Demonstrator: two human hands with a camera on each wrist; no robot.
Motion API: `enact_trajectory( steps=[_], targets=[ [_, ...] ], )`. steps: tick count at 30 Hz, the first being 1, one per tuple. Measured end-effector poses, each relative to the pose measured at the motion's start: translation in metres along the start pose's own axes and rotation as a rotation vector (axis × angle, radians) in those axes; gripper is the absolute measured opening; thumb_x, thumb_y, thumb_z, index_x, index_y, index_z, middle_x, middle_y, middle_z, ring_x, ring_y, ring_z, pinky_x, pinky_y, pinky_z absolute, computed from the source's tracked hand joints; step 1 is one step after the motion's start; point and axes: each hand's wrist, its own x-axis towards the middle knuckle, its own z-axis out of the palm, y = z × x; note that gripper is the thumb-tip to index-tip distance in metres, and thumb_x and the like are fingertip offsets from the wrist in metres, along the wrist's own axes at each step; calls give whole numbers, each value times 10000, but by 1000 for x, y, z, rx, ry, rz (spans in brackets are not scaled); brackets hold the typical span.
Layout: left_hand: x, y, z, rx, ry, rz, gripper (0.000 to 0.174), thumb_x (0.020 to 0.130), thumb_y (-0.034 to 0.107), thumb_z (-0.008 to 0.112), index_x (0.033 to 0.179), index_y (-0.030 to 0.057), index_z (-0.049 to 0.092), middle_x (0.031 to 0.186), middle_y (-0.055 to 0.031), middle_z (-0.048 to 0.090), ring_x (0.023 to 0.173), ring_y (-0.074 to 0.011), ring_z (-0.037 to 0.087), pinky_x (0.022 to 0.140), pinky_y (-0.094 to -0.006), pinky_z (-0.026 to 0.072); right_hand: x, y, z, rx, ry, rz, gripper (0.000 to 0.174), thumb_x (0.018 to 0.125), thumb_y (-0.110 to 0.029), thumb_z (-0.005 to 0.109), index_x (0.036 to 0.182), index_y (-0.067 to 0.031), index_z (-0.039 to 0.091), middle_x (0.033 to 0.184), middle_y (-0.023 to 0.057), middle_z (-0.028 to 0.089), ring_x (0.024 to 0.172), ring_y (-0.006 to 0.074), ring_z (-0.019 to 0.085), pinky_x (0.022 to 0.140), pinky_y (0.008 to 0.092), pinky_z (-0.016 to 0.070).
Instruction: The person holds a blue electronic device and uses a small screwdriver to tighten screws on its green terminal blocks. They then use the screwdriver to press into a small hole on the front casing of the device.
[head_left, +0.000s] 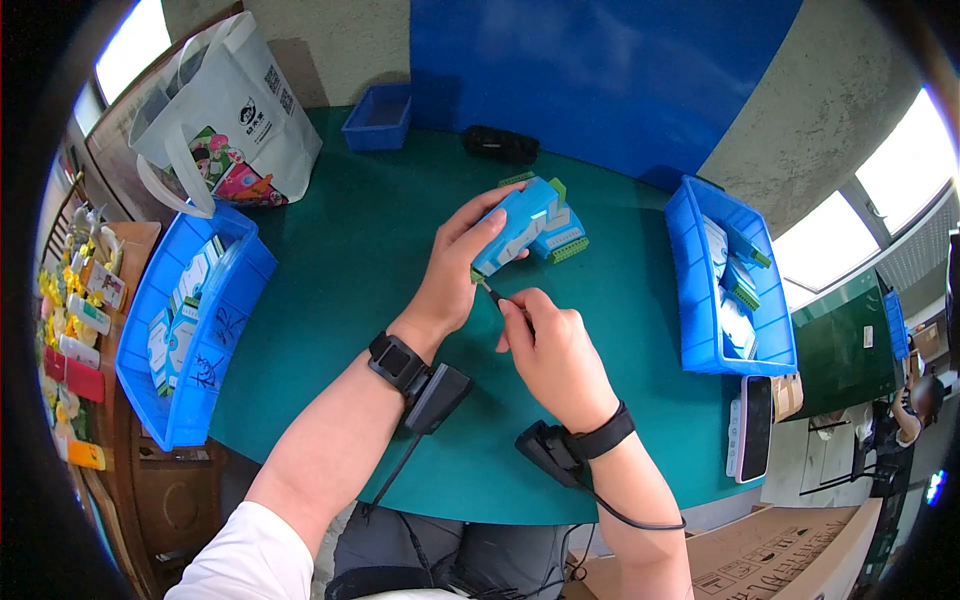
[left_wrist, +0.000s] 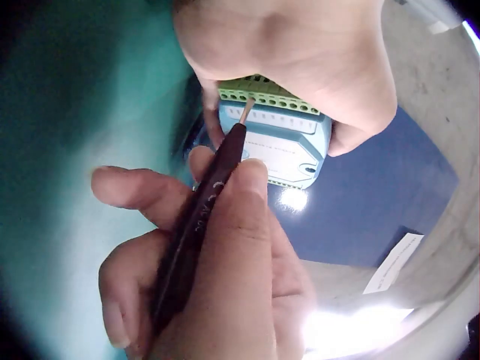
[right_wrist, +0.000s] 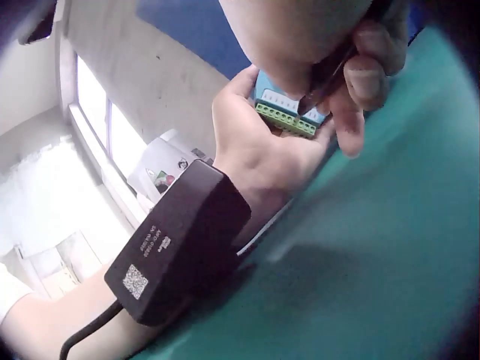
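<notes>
My left hand [head_left: 450,265] grips a light-blue module [head_left: 515,228] with a white label, raised above the green table. Along the module's near edge runs a green screw terminal block [left_wrist: 289,102], seen closely in the left wrist view. Between thumb and fingers, my right hand [head_left: 553,345] pinches a small screwdriver [left_wrist: 201,217] with a dark handle. Its thin metal tip meets the terminal block at one of the openings, and the right wrist view shows this too. Just beyond the held module is a second blue module [head_left: 560,238] with green terminals.
Blue bins with similar modules stand left [head_left: 222,340] and right [head_left: 690,300]. At the back are a small blue tray [head_left: 378,120], a black case [head_left: 500,145] and a white tote bag [head_left: 260,130]. A phone [head_left: 756,430] lies at right. Cables hang from both wrist cameras.
</notes>
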Motion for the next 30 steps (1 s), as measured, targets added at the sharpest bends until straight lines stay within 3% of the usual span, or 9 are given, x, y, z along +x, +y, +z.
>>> enact_trajectory(
  steps=[3,6,9,12,15,18,21,27,30],
  targets=[
    [-1,0,0,-3,-31,-7,548,1021,348,554,1466,30,524,1457,-165,557,1245,-261,626,983,-395,564,1,-3,-5,132,-43,33,229,1039,-187,576,969,28,614,684,195,691,565,336,677,545,424,527],
    [-1,1,1,-6,-59,-15,556,1012,363,559,1457,30,535,1466,-170,549,1258,-273,619,986,-408,564,6,-8,-13,368,-193,292,289,1076,-222,524,988,36,618,700,144,713,482,173,600,468,316,466],
    [-2,2,2,-11,-75,-15,558,1009,367,556,1455,32,537,1475,-173,540,1283,-288,603,991,-428,563,8,-2,-15,606,-269,417,345,1104,-264,474,1009,41,603,746,116,722,475,67,515,432,238,398],
    [-2,2,2,-28,-79,-12,561,1010,363,548,1463,32,525,1480,-174,533,1304,-295,588,1000,-446,561,9,-4,-18,761,-308,532,361,1116,-276,446,1092,57,587,804,132,722,481,64,486,436,222,358],
    [-2,5,4,-97,-42,-32,572,1014,360,539,1479,30,500,1487,-172,525,1316,-294,580,1009,-455,558,9,-5,-16,756,-286,517,332,1080,-263,536,1115,65,570,824,141,731,474,68,487,434,226,360],
    [-2,5,4,-138,-1,-39,584,1018,363,532,1492,27,477,1497,-167,516,1322,-289,575,1011,-456,559,7,-15,-16,595,-240,444,323,1013,-214,650,1119,75,552,846,137,741,483,71,514,441,214,364],
    [-1,3,3,-173,17,-53,584,1023,358,527,1501,28,464,1502,-163,512,1324,-287,572,1011,-457,560,5,-10,-13,480,-158,348,315,956,-179,709,1060,81,564,790,135,730,530,104,622,438,258,424],
    [0,2,1,-209,54,-50,567,1032,332,518,1507,30,455,1501,-161,513,1318,-283,576,1014,-467,557,3,6,-2,34,24,69,189,905,-172,735,953,1,674,807,194,725,660,326,716,560,365,524],
    [1,1,0,-229,69,-46,563,1032,323,516,1509,31,451,1501,-161,513,1320,-281,573,1013,-471,558,1,-1,-5,-158,110,1,181,901,-199,736,981,-40,703,855,180,726,741,378,700,619,414,547]
  ],
)
